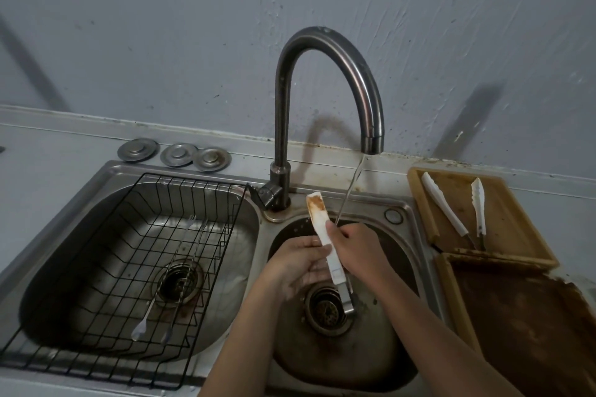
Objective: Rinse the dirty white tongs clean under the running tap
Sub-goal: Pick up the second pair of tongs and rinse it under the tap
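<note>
— Why is the long white plastic tongs with a brown-stained tip [324, 232] held slanting over the small round steel sink basin [396, 361]?

— So runoff drains down to the strainer. The right hand [353, 255] grips its middle; the left hand [298, 263] lies open beneath, fingers supporting the arm.

— And the water?

— The thin stream from the curved dark metal tap [325, 80] falls just right of the stained tip, seemingly onto the right hand's knuckles, though that's hard to judge. The tip looks unrinsed.
</note>
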